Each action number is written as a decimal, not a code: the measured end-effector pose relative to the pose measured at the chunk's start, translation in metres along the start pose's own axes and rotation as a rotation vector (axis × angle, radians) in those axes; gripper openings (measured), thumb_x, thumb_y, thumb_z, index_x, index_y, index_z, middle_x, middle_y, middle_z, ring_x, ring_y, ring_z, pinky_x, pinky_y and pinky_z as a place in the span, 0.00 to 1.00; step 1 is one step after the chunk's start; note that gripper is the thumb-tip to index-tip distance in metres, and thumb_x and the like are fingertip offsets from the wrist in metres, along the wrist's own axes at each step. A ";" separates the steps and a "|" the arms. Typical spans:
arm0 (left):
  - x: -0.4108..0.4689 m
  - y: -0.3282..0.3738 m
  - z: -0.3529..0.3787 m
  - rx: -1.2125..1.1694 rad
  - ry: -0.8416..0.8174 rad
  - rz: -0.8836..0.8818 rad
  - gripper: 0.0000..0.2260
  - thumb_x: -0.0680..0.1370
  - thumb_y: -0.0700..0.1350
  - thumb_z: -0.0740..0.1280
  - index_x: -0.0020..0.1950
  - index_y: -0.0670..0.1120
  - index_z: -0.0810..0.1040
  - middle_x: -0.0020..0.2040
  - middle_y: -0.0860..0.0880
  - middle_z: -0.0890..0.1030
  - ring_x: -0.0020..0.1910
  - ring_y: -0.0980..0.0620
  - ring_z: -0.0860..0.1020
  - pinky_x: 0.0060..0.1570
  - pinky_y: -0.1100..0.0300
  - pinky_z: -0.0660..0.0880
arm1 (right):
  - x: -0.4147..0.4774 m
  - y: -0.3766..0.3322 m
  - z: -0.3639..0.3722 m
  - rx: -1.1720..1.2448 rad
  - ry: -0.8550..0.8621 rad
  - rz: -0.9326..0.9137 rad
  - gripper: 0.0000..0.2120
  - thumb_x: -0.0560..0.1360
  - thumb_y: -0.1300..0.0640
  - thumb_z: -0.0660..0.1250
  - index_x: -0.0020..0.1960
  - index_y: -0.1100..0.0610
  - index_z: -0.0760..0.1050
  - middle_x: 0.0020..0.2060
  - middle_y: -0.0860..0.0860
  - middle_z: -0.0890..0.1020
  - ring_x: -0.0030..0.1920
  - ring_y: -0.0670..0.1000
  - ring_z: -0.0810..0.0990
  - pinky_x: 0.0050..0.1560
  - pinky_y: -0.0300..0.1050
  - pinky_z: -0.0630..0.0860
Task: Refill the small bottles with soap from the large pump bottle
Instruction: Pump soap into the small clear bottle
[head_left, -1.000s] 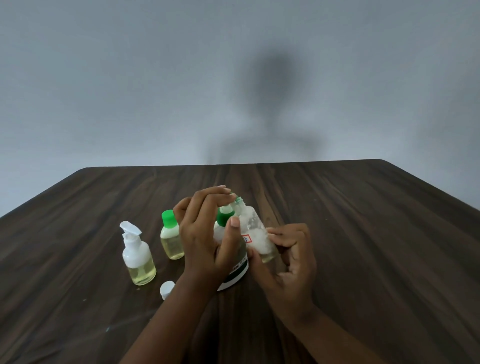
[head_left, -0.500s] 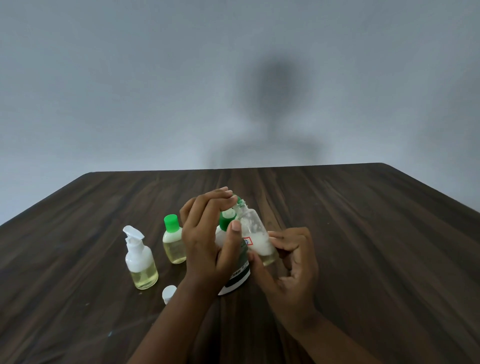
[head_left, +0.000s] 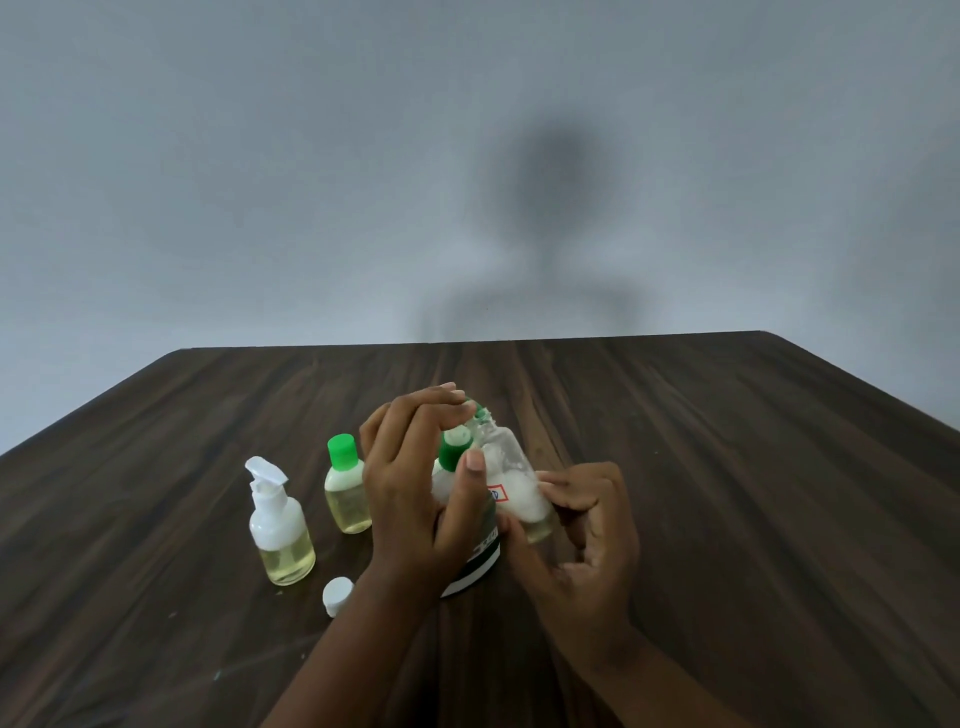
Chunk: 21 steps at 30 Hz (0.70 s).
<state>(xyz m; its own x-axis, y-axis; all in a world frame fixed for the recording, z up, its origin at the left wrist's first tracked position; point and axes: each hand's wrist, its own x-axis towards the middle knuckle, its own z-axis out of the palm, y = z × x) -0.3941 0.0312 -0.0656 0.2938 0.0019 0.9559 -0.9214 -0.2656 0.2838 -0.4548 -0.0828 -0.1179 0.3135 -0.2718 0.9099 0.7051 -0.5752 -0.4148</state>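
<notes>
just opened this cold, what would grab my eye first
Both hands meet centre frame: the left hand grips the large pump bottle, fingers over its pump head, while the right hand holds a tilted clear small bottle with its mouth up by that pump. To their left stand a green-capped bottle and a small pump-top bottle of yellowish liquid, a loose white cap nearer the camera.

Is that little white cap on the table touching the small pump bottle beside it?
Apart. The head view shows a strip of dark table between the white cap and the small pump bottle.
</notes>
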 end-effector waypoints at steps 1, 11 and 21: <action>0.002 0.000 0.000 -0.014 0.001 -0.004 0.14 0.74 0.46 0.58 0.45 0.38 0.79 0.49 0.50 0.79 0.51 0.47 0.79 0.47 0.45 0.73 | 0.000 0.000 0.000 -0.008 0.004 -0.006 0.14 0.69 0.57 0.74 0.49 0.54 0.70 0.48 0.47 0.74 0.46 0.45 0.77 0.44 0.32 0.75; -0.006 -0.001 0.002 -0.071 -0.027 -0.055 0.12 0.74 0.45 0.59 0.43 0.38 0.78 0.48 0.53 0.78 0.49 0.49 0.79 0.43 0.42 0.75 | -0.006 0.002 -0.001 0.002 -0.032 0.046 0.14 0.70 0.55 0.74 0.48 0.53 0.69 0.46 0.44 0.73 0.44 0.44 0.77 0.41 0.33 0.75; 0.001 -0.003 -0.002 -0.092 -0.013 -0.012 0.15 0.76 0.44 0.57 0.48 0.38 0.80 0.52 0.48 0.80 0.54 0.50 0.80 0.49 0.40 0.76 | 0.000 0.001 0.002 0.013 0.026 0.016 0.14 0.70 0.58 0.74 0.50 0.53 0.71 0.48 0.45 0.73 0.46 0.46 0.78 0.45 0.33 0.75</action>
<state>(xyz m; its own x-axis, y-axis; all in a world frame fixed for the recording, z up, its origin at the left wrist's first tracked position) -0.3914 0.0338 -0.0659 0.3077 -0.0080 0.9514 -0.9371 -0.1756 0.3016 -0.4524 -0.0818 -0.1182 0.3083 -0.3011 0.9024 0.7084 -0.5605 -0.4290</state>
